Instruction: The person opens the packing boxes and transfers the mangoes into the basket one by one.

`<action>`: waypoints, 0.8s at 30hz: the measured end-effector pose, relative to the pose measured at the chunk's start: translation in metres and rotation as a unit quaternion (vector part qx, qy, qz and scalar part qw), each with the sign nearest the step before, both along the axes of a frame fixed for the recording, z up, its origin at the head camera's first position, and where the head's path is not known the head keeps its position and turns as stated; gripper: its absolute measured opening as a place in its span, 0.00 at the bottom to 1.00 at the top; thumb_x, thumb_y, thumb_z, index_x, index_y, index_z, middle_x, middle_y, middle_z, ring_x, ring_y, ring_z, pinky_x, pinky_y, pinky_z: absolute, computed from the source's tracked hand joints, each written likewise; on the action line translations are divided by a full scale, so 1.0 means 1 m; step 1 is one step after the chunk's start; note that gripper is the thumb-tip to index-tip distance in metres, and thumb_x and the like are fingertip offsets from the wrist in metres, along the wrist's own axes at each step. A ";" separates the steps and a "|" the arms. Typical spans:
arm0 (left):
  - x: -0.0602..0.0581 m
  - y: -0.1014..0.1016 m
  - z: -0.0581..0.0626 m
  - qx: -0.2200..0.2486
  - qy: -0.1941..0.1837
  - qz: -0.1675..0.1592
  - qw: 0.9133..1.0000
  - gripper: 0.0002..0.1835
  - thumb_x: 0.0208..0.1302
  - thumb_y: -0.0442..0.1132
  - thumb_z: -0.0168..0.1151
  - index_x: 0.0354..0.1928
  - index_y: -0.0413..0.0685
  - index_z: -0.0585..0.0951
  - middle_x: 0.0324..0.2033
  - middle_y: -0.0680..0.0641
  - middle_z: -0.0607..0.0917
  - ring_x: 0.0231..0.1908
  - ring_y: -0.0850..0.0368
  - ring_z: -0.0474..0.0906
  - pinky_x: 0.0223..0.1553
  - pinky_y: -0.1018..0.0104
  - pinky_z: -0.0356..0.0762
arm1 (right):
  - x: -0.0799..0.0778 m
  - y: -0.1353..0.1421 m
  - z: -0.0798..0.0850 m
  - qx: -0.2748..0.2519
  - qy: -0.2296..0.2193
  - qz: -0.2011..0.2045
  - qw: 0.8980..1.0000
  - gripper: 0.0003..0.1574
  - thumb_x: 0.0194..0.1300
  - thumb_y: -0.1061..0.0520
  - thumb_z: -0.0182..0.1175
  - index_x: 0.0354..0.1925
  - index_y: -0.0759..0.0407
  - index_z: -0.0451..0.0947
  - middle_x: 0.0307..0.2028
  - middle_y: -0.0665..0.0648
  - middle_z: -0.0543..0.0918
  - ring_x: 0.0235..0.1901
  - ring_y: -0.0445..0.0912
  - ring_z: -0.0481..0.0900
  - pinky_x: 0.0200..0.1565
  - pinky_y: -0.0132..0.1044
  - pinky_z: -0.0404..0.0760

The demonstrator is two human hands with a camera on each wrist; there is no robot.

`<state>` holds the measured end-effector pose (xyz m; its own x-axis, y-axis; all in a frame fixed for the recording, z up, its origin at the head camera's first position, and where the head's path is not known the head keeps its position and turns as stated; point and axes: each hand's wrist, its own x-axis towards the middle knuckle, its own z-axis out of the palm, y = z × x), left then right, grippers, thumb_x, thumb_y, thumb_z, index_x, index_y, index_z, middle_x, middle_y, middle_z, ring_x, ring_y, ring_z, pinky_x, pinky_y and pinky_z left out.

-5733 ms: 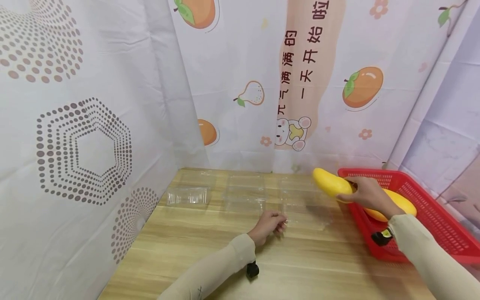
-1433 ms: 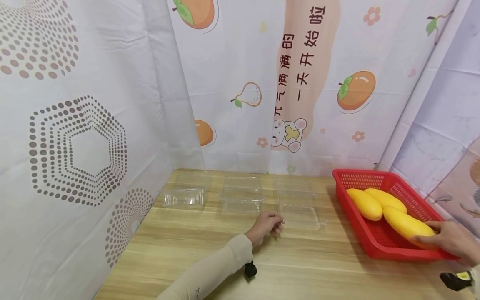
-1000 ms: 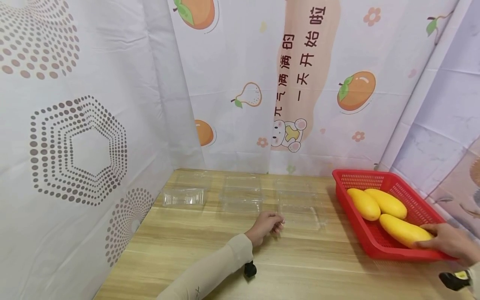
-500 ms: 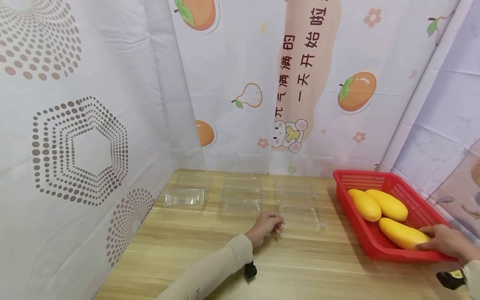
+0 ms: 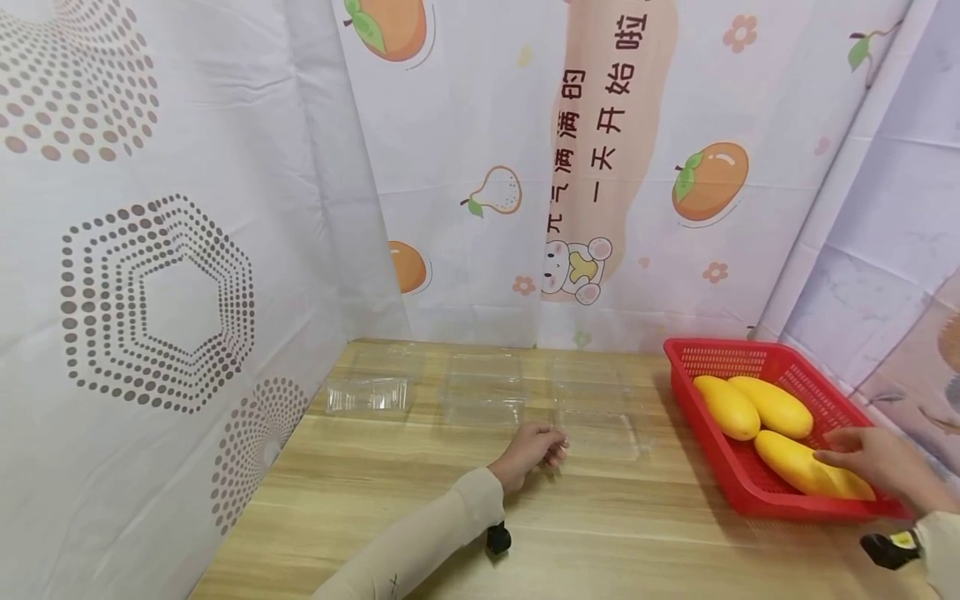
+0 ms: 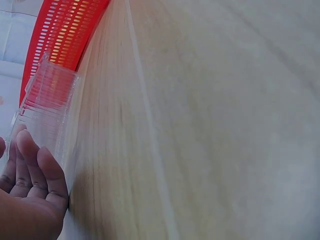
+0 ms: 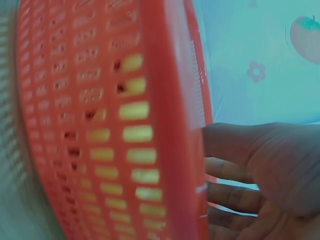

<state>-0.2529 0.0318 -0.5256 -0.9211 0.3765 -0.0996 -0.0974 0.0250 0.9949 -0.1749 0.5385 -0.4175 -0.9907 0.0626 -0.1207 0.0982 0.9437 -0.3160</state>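
Observation:
Three yellow mangoes lie in the red basket (image 5: 783, 507): one mango (image 5: 727, 408) at the left, another mango (image 5: 776, 407) beside it, and a nearer mango (image 5: 795, 462) along the front. My right hand (image 5: 888, 467) hovers over the right end of that nearer mango, thumb and fingers extended and apart. In the right wrist view its fingers (image 7: 232, 197) reach past the basket rim (image 7: 175, 100). My left hand (image 5: 531, 454) rests on the table, fingers loosely curled, fingertips right at the corner of a clear plastic box (image 5: 603, 437).
Two more clear plastic boxes stand to the left, a middle box (image 5: 483, 410) and a far-left box (image 5: 367, 394), with clear lids behind. A printed curtain (image 5: 450, 275) hangs behind the wooden table (image 5: 420, 467).
Earlier my right hand held a mango up near the right box; later it gripped the nearer mango in the basket. Now it has let go and lifted slightly. My left hand stays put.

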 end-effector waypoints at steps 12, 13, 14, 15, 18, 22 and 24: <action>-0.001 -0.006 0.005 -0.006 -0.004 -0.017 1.000 0.16 0.76 0.44 0.58 0.38 0.37 0.85 0.26 0.50 0.84 0.23 0.62 0.76 0.28 0.71 0.78 | -0.011 -0.049 0.020 -0.015 0.121 0.056 0.991 0.34 0.69 0.44 0.67 0.50 0.77 0.80 0.38 0.70 0.86 0.39 0.65 0.82 0.40 0.60 0.83; 0.000 -0.007 0.006 -0.006 -0.003 -0.018 1.000 0.16 0.76 0.43 0.58 0.38 0.37 0.85 0.26 0.50 0.84 0.23 0.62 0.76 0.28 0.71 0.78 | -0.012 -0.053 0.022 -0.018 0.122 0.057 0.991 0.35 0.69 0.43 0.67 0.51 0.76 0.81 0.39 0.69 0.87 0.40 0.64 0.83 0.40 0.59 0.84; 0.000 -0.008 0.007 -0.006 -0.003 -0.019 1.000 0.15 0.76 0.43 0.58 0.37 0.38 0.85 0.26 0.49 0.84 0.23 0.62 0.76 0.28 0.71 0.78 | -0.013 -0.058 0.023 -0.022 0.118 0.056 0.991 0.36 0.70 0.42 0.66 0.52 0.76 0.80 0.40 0.69 0.87 0.40 0.64 0.83 0.40 0.59 0.84; 0.000 -0.009 0.007 -0.009 0.001 -0.021 1.000 0.15 0.76 0.43 0.58 0.37 0.38 0.85 0.26 0.49 0.84 0.24 0.62 0.76 0.28 0.71 0.78 | -0.014 -0.062 0.024 -0.026 0.115 0.056 0.991 0.36 0.70 0.42 0.66 0.53 0.76 0.80 0.41 0.69 0.87 0.40 0.64 0.83 0.41 0.58 0.84; 0.002 -0.013 0.009 -0.016 0.007 -0.025 1.000 0.16 0.76 0.44 0.59 0.37 0.38 0.85 0.26 0.49 0.84 0.24 0.62 0.76 0.29 0.70 0.78 | -0.016 -0.074 0.026 -0.030 0.122 0.063 0.990 0.34 0.71 0.43 0.65 0.54 0.74 0.81 0.41 0.68 0.87 0.40 0.62 0.84 0.41 0.57 0.84; 0.005 -0.019 0.013 -0.035 0.023 -0.035 0.999 0.18 0.76 0.46 0.59 0.39 0.35 0.85 0.26 0.49 0.84 0.25 0.62 0.77 0.30 0.69 0.79 | -0.018 -0.088 0.029 -0.028 0.139 0.079 0.987 0.30 0.70 0.46 0.66 0.52 0.72 0.82 0.39 0.65 0.88 0.39 0.62 0.85 0.40 0.55 0.83; 0.007 -0.023 0.016 -0.044 0.033 -0.041 0.998 0.19 0.77 0.46 0.58 0.42 0.33 0.85 0.27 0.50 0.84 0.26 0.62 0.77 0.31 0.69 0.79 | -0.019 -0.094 0.030 -0.025 0.146 0.083 0.985 0.29 0.70 0.46 0.67 0.51 0.71 0.83 0.39 0.64 0.88 0.39 0.61 0.86 0.40 0.54 0.83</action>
